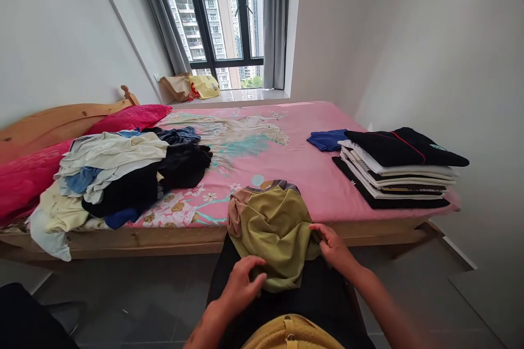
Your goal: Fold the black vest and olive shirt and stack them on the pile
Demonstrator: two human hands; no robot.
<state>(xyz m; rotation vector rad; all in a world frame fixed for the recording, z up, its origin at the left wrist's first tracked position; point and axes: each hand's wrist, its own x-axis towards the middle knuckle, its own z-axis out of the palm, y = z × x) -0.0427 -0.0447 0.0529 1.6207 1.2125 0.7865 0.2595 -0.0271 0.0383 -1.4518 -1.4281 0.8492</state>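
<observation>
An olive-green T-shirt (pixel 274 229) with a brownish-pink sleeve and a dark grey section near its collar lies rumpled over the bed's front edge and my lap. My right hand (pixel 333 248) pinches the fabric at its right side. At the lower left of the shirt is my left hand (pixel 244 286), fingers curved and thumb apart, close to the hem; I see no cloth gripped in it.
A heap of loose clothes (pixel 123 163) covers the bed's left side by red pillows (pixel 133 117). On the right, folded clothes (pixel 399 172) form a stack, with a blue garment (pixel 327 140) beside it. Bags (pixel 204 87) rest on the windowsill behind the pink bedsheet (pixel 303 120).
</observation>
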